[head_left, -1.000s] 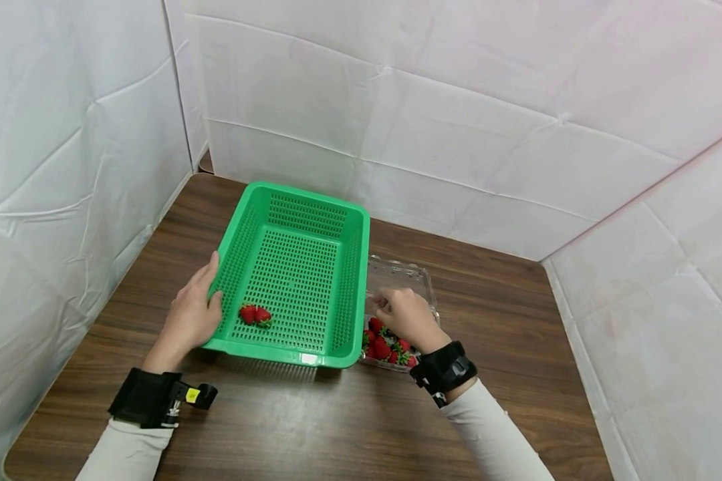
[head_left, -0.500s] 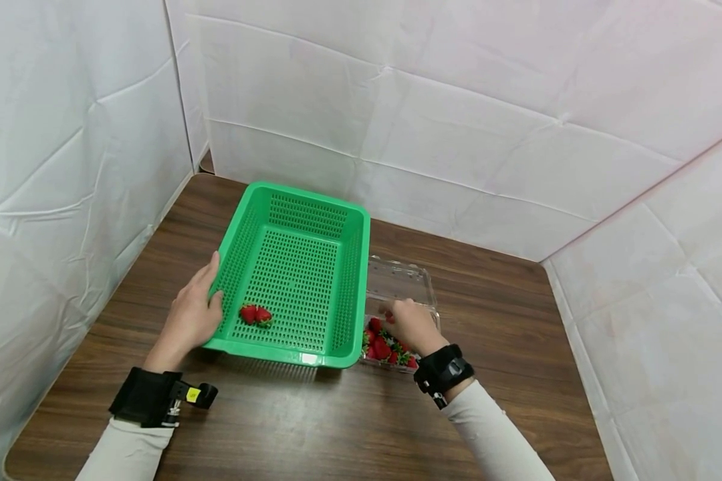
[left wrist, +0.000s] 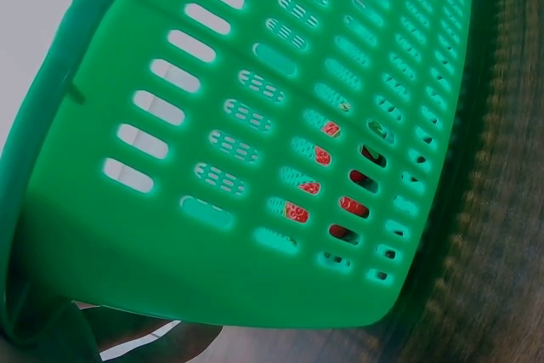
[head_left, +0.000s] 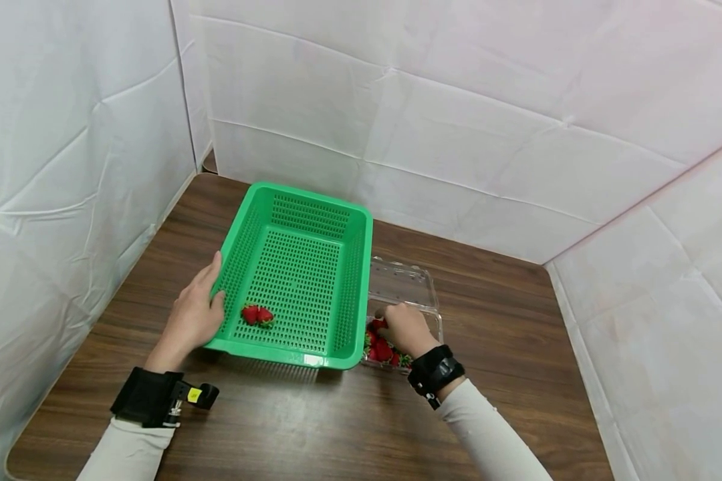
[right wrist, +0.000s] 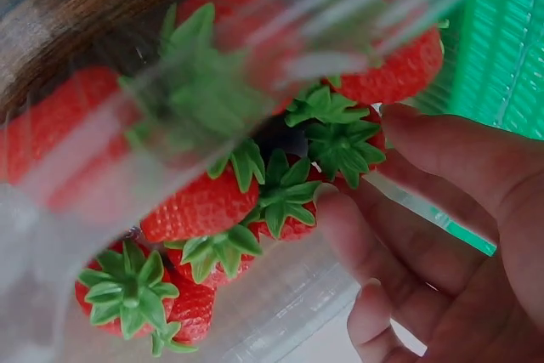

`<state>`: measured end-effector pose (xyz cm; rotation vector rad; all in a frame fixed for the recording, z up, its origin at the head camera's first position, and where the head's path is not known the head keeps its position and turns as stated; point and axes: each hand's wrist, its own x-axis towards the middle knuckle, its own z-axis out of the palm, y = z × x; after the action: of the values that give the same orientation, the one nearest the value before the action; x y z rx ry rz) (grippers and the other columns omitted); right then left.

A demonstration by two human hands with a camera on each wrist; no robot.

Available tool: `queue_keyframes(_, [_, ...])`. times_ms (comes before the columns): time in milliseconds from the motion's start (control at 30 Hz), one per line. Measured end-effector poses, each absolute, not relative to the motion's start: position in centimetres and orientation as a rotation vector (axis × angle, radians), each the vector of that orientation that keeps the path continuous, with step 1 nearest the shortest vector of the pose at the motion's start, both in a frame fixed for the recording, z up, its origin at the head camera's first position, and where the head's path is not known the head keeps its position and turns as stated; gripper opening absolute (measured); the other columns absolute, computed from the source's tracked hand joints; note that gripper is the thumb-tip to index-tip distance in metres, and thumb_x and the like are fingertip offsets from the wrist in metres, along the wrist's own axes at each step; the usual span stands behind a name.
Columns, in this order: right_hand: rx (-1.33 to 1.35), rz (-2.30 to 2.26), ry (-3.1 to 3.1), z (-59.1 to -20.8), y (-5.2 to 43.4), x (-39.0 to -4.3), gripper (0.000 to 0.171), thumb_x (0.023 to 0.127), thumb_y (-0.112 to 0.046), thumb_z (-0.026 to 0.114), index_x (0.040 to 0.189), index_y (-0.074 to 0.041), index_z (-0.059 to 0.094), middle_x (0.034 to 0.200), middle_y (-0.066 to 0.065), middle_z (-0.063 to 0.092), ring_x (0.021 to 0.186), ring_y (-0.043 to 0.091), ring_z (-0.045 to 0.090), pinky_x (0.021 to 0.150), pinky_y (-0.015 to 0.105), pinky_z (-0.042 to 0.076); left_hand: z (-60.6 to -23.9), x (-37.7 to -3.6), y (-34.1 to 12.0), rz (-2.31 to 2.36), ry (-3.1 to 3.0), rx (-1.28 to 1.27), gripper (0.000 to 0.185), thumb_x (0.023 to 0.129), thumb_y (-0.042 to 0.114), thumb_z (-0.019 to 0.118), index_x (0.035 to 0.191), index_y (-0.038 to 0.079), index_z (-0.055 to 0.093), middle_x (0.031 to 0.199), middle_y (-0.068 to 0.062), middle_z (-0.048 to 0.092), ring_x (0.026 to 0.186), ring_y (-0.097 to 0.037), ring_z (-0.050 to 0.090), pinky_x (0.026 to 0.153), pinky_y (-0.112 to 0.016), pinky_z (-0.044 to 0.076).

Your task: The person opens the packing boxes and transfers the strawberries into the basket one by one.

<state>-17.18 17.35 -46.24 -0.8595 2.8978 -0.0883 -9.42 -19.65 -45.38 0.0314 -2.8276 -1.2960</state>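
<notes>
Left hand (head_left: 192,317) gripping green basket (head_left: 301,267), thumb spread apart; right hand (head_left: 406,329), fingers half-curled, pinching strawberry (right wrist: 347,149) in clear box (head_left: 400,284).

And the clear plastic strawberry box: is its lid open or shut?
Open. In the head view its lid lies back beyond the box, and the right hand reaches in among the strawberries.

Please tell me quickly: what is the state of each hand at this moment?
Left hand: closed, holding the green basket at its edge.
Right hand: thumb and fingers at a strawberry in the clear clamshell; grip cannot be told.
</notes>
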Motion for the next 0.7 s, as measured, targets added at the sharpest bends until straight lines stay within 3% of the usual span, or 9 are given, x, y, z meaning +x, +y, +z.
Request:
queue_keyframes(133, [-0.819, -0.070, 2.895, -46.31, 16.95, -17.13, 0.021, 0.081, -0.015, 0.078, 0.100, -0.007, 0.075, 0.091, 0.011, 0.075, 0.071, 0.023, 0.069, 0.061, 0.038, 0.056, -45.35, -9.43, -19.66, -1.298, -2.827, 0.034, 0.070, 0.101, 0.003, 0.040, 0.157, 0.015, 0.000, 0.156, -0.028, 0.022, 0.126, -0.055, 0.039, 0.096, -0.068, 0.036])
queue_keyframes(367, [-0.809, -0.057, 2.910, -46.57, 16.81, -17.06, 0.014, 0.080, -0.013, 0.078, 0.092, -0.009, 0.074, 0.086, 0.009, 0.074, 0.068, 0.022, 0.068, 0.059, 0.038, 0.055, -45.27, -9.43, -19.60, -1.299, -2.828, 0.035, 0.070, 0.101, 0.003, 0.040, 0.157, 0.015, 0.000, 0.156, -0.028, 0.022, 0.128, -0.055, 0.038, 0.097, -0.068, 0.035])
queue_keyframes(567, [-0.821, -0.101, 2.922, -46.65, 16.82, -17.03, 0.011, 0.082, -0.013, 0.076, 0.076, -0.012, 0.067, 0.061, 0.000, 0.059, 0.052, 0.012, 0.051, 0.048, 0.028, 0.036, -45.37, -9.45, -19.60, -1.289, -2.824, 0.040, 0.071, 0.100, 0.003, 0.041, 0.157, 0.015, 0.000, 0.156, -0.028, 0.023, 0.129, -0.055, 0.037, 0.098, -0.068, 0.034])
queue_keyframes(700, [-0.817, -0.143, 2.921, -46.11, 16.73, -16.94, 0.007, 0.084, -0.014, 0.074, 0.082, -0.012, 0.069, 0.060, 0.000, 0.056, 0.050, 0.010, 0.044, 0.048, 0.027, 0.029, -45.37, -9.49, -19.60, -1.291, -2.821, 0.048, 0.071, 0.100, 0.002, 0.041, 0.157, 0.014, 0.001, 0.156, -0.028, 0.023, 0.128, -0.054, 0.038, 0.098, -0.068, 0.035])
